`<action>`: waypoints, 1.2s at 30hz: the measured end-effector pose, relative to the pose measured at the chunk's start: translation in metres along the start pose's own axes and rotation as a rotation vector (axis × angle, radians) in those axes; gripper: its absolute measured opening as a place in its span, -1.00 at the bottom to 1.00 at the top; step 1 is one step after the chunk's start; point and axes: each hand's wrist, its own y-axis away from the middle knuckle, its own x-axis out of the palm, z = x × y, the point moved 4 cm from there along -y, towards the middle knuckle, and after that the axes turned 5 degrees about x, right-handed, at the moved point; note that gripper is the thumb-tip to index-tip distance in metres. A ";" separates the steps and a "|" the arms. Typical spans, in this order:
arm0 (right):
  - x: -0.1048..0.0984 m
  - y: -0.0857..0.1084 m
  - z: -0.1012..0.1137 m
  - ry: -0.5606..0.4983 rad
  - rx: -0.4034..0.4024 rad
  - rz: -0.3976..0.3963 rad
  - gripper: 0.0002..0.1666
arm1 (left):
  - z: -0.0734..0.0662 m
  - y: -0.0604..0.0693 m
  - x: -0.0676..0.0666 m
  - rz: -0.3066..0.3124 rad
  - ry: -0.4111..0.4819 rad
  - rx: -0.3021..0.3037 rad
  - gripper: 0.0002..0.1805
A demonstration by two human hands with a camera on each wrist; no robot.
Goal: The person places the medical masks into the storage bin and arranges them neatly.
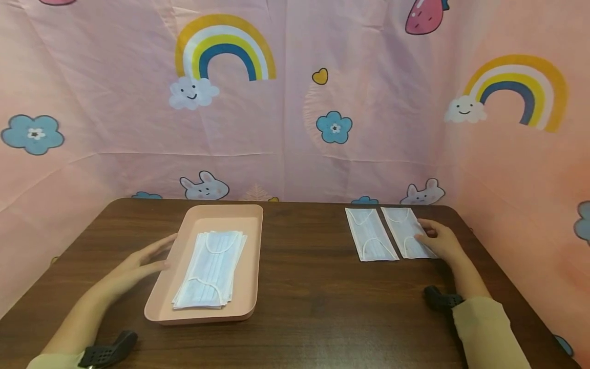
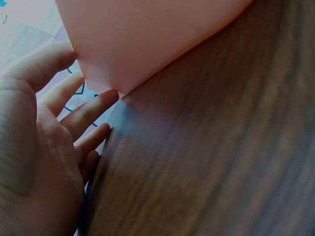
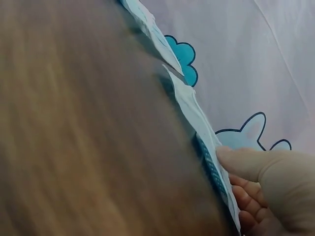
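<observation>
My left hand (image 1: 132, 267) lies along the left side of a pink tray (image 1: 248, 282), its extended fingers touching the wall; the left wrist view shows fingertips against the tray's outside (image 2: 147, 39). Inside the tray lies a loose stack of pale blue face masks (image 1: 213, 269), white ear loops on top. On the right of the table, two face masks lie side by side. My right hand (image 1: 443, 242) pinches the right edge of the outer face mask (image 1: 402, 231), thumb on its edge in the right wrist view. The inner face mask (image 1: 372, 236) lies just left of it.
A dark brown wooden table (image 1: 313, 287) carries everything. Its back edge meets a pink cloth backdrop (image 1: 295, 102) printed with rainbows, flowers and rabbits, which also runs along both sides. A black band (image 1: 108, 353) is on the left wrist, another black band (image 1: 441, 299) on the right.
</observation>
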 end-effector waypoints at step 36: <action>-0.014 0.011 0.001 -0.124 0.055 0.100 -0.42 | -0.001 0.000 -0.001 -0.006 -0.007 0.024 -0.32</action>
